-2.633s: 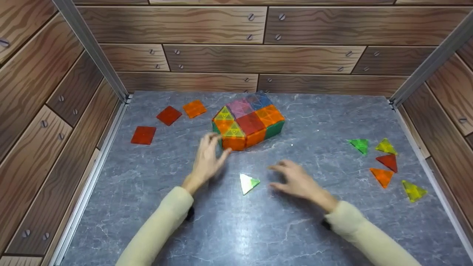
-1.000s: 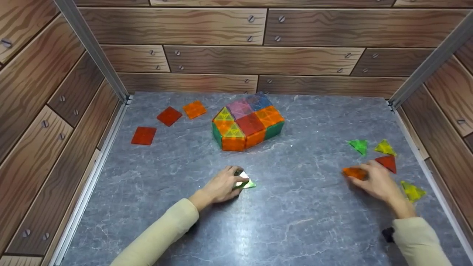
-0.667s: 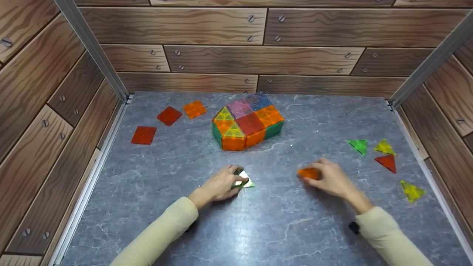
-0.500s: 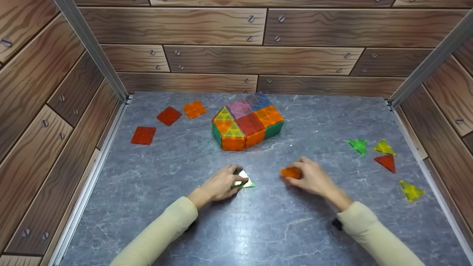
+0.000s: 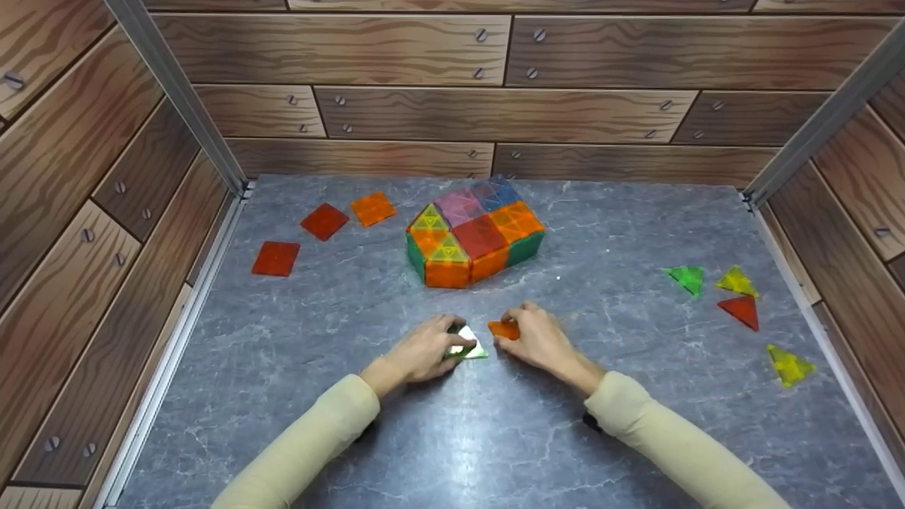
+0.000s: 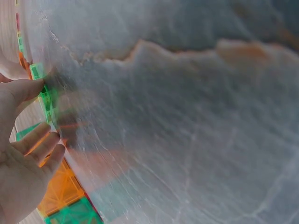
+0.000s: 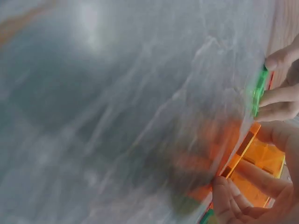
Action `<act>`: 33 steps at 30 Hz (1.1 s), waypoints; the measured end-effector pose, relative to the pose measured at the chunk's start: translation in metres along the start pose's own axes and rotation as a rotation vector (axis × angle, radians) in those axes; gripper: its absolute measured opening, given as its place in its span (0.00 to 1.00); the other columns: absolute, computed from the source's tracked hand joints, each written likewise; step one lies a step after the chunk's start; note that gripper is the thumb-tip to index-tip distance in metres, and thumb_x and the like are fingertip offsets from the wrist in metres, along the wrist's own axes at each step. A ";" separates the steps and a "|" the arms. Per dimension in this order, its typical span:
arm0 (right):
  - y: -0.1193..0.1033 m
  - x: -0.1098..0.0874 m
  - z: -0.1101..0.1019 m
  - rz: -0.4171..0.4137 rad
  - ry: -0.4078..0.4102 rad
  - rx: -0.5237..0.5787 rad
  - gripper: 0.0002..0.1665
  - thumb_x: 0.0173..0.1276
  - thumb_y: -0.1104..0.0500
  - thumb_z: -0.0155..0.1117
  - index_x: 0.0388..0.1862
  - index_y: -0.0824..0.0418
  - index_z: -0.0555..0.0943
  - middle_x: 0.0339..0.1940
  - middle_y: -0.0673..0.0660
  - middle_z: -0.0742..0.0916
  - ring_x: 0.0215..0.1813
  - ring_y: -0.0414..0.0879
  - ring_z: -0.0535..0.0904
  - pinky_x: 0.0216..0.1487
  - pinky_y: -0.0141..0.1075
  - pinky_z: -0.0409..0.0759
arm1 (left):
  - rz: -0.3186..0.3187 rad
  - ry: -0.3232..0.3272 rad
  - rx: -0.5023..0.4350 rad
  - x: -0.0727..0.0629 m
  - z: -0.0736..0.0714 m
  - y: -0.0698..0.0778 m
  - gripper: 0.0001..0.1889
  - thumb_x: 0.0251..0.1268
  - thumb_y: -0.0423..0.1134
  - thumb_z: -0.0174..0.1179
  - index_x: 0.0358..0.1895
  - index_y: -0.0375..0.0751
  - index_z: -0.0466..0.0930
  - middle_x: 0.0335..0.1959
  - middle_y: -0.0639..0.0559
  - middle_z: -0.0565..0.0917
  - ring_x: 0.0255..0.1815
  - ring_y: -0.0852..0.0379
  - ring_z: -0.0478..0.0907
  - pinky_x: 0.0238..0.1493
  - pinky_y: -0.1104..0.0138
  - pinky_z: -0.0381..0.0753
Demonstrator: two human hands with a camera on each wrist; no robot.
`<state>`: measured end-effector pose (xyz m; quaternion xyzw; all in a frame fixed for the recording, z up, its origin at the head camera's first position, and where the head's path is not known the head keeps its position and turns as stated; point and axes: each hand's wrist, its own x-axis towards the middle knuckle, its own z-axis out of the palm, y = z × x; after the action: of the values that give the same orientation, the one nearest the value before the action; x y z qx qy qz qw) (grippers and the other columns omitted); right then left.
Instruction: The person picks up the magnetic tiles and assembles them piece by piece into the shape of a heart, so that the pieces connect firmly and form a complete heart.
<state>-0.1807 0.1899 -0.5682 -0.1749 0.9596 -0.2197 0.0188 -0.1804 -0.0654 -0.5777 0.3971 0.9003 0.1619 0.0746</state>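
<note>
A green triangle [image 5: 479, 350] was pinched by the left hand [image 5: 423, 351] and an orange tile [image 5: 503, 329] by the right hand [image 5: 544, 342]; either could have been knocked askew by tilted contact.

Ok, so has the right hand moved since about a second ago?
Yes. In the head view, the right hand has moved left, away from the unmoved red triangle and toward the left hand, bringing the orange triangle along.

Beyond the left hand [image 5: 418, 350] and right hand [image 5: 541, 341], a tile structure [image 5: 479, 237] stands on the table [image 5: 233, 382], squares [image 5: 324, 222] left of it, triangles [image 5: 741, 311] right.
</note>
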 end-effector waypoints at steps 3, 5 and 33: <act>0.002 -0.001 -0.006 -0.029 -0.087 0.027 0.27 0.65 0.45 0.78 0.55 0.62 0.88 0.44 0.61 0.85 0.41 0.53 0.81 0.43 0.46 0.82 | 0.004 -0.003 -0.004 0.000 -0.001 0.000 0.19 0.77 0.44 0.64 0.67 0.51 0.85 0.73 0.39 0.76 0.72 0.42 0.75 0.76 0.51 0.75; 0.006 -0.003 -0.013 -0.052 -0.165 0.054 0.33 0.62 0.44 0.80 0.60 0.61 0.86 0.47 0.59 0.84 0.43 0.49 0.78 0.44 0.43 0.79 | 0.005 -0.005 -0.007 0.001 -0.001 0.000 0.19 0.77 0.43 0.63 0.67 0.51 0.85 0.73 0.40 0.76 0.73 0.42 0.75 0.76 0.51 0.75; 0.050 -0.010 -0.025 -0.142 -0.067 0.119 0.33 0.64 0.52 0.80 0.65 0.65 0.83 0.56 0.64 0.86 0.55 0.57 0.83 0.60 0.55 0.83 | -0.045 0.063 0.019 0.021 0.007 0.013 0.24 0.74 0.56 0.65 0.66 0.49 0.82 0.63 0.43 0.81 0.64 0.45 0.80 0.68 0.53 0.81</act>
<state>-0.1904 0.2464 -0.5674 -0.2484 0.9288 -0.2710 0.0457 -0.1835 -0.0401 -0.5794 0.3721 0.9124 0.1642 0.0463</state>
